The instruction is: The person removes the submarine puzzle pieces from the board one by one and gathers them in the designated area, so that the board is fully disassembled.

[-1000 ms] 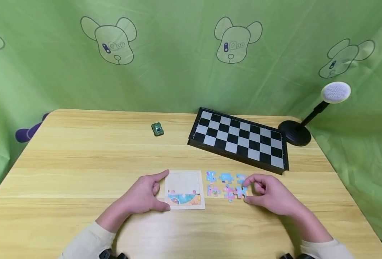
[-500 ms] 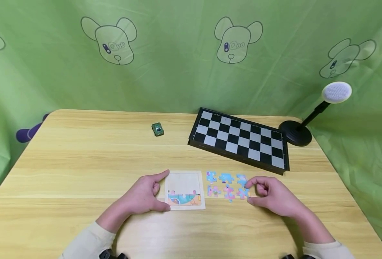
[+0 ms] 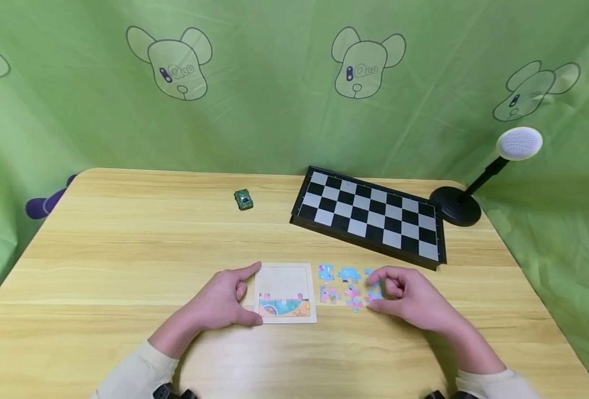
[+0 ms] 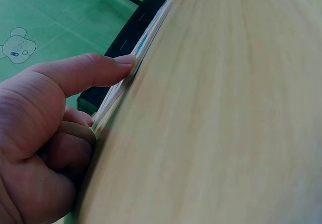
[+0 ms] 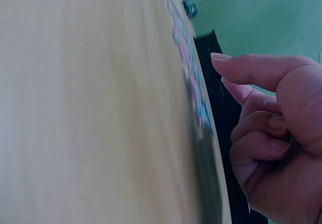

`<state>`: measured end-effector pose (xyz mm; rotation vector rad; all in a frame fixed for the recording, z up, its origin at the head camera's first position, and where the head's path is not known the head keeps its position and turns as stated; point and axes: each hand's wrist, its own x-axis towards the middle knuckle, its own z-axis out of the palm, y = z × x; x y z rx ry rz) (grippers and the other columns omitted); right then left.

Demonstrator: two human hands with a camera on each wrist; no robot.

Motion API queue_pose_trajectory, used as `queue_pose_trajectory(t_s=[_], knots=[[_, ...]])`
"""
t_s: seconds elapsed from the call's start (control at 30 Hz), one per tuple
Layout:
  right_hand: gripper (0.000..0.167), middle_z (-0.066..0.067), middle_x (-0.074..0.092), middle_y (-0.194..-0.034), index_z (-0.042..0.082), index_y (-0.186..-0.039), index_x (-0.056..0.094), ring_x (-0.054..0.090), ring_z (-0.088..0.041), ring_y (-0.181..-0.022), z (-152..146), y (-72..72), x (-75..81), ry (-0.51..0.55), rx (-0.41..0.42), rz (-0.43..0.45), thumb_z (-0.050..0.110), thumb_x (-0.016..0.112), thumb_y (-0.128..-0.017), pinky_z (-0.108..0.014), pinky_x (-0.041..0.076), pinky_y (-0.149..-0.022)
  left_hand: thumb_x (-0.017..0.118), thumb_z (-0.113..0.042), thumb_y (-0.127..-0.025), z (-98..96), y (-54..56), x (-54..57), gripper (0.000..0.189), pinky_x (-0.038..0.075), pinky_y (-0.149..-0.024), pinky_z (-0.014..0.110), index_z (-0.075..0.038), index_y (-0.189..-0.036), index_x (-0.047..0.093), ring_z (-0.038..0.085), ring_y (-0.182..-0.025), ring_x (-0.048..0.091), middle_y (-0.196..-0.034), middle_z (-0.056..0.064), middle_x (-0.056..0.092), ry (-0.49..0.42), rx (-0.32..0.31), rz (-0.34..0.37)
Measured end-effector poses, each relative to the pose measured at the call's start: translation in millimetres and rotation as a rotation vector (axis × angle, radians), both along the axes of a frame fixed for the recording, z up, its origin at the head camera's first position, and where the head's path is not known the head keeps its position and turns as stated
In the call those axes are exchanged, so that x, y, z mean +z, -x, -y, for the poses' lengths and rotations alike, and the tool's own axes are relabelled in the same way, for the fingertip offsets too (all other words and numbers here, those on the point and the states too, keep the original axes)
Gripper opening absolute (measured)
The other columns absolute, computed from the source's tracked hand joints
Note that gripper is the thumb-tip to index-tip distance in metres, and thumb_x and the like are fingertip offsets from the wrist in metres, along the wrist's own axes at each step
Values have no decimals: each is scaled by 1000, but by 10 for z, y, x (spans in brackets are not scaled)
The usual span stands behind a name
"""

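A square puzzle board lies flat on the table, its lower part filled with teal and orange puzzle pieces. My left hand holds the board's left side, index finger at the top corner and thumb at the bottom corner, other fingers curled under. To the right of the board lie several loose blue and pink jigsaw pieces in two rows, among them a blue piece and a pink piece. Over the right-hand pieces hovers my right hand, partly hiding them. Between its thumb and index finger, in the right wrist view, I see nothing.
Behind the pieces lies a black-and-white chessboard, set at a slant. A round-headed lamp-like stand is at the back right corner. Farther back on the table sits a small green toy car. Green curtains surround the table.
The lower right loose piece has shifted slightly right, away from its pink neighbour. My right hand went right, then back left over the right-hand pieces. The left hand stays on the board.
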<state>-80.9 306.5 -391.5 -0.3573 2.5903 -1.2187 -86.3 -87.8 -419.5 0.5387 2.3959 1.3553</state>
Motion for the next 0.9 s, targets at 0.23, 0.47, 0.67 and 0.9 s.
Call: queue_pose_trajectory(t_s=[0.23, 0.47, 0.67, 0.9], knots=[[36, 5, 32, -62, 14, -109, 70, 35, -11, -56, 379, 67, 43, 32, 72, -11, 21, 88, -78, -29, 41, -65, 94, -19, -62, 1, 9, -8, 107, 46, -70, 26, 2, -151, 39, 6, -49, 23, -53, -10, 28, 3, 1, 11], [35, 5, 30, -63, 12, -110, 69, 34, -9, -56, 743, 126, 64, 81, 165, -10, 16, 86, -80, -29, 42, -68, 95, -19, -62, 11, 6, -5, 106, 46, -73, 26, 2, -151, 39, 7, -49, 23, -53, -10, 28, -10, -5, 7], [37, 6, 29, -63, 10, -112, 68, 33, -10, -56, 1025, 145, 41, 128, 230, 11, 11, 85, -79, -29, 45, -72, 95, -17, -62, 16, 6, -14, 106, 44, -65, 26, 2, -150, 40, 6, -49, 24, -54, -10, 29, -10, -29, -13], [37, 6, 32, -60, 14, -111, 69, 32, -9, -54, 1298, 155, 21, 99, 275, 30, 13, 86, -79, -29, 47, -72, 94, -17, -63, 27, 11, -1, 105, 36, -51, 26, 1, -150, 41, 6, -49, 25, -54, -9, 30, 5, -34, -9]])
